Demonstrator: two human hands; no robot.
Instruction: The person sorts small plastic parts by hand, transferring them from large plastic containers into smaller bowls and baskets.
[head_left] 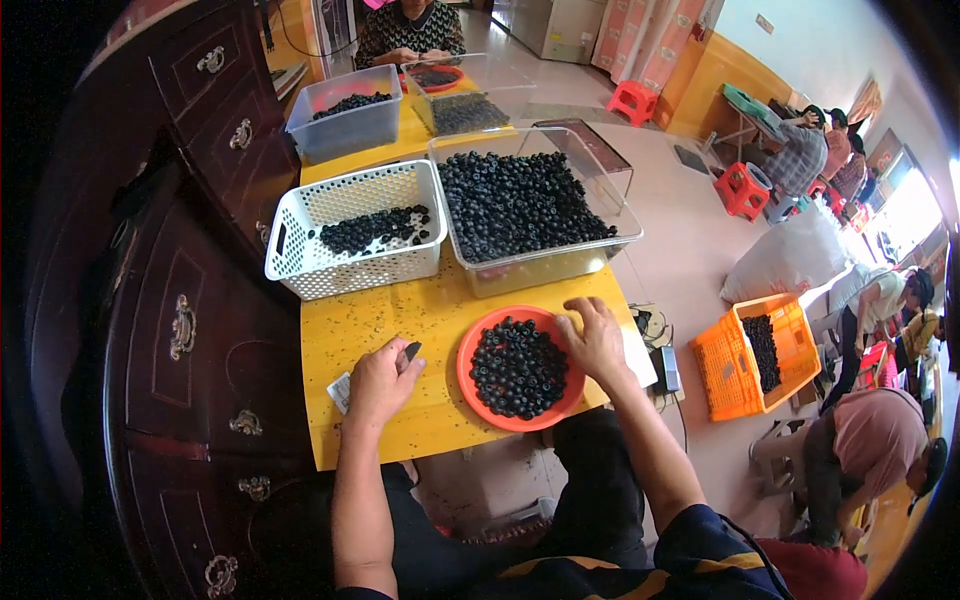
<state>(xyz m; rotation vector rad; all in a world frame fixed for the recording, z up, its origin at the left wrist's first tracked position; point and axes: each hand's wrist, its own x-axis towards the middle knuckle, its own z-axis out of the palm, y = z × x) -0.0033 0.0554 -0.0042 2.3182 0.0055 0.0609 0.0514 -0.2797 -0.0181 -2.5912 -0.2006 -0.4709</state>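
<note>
My left hand (382, 380) is closed above the near left part of the yellow table. Between its thumb and forefinger a small dark flat piece (412, 350) sticks up; its kind I cannot make out. An orange-red plate (467, 392) filled with small black round pieces (517, 368) lies between my hands. Over the plate's upper right rim hangs my right hand (596, 338), its fingers bent and apart, with nothing visible in them. Beyond stand a white perforated basket (360, 272) with a few black pieces and a clear bin (545, 262) heaped with them.
Dark wooden drawers (190, 340) border the table's left side. Farther along are a grey tub (345, 135), another clear bin (470, 115) and a person's hands (415, 55) near a red plate. An orange crate (705, 375), stools and several seated people are at the right.
</note>
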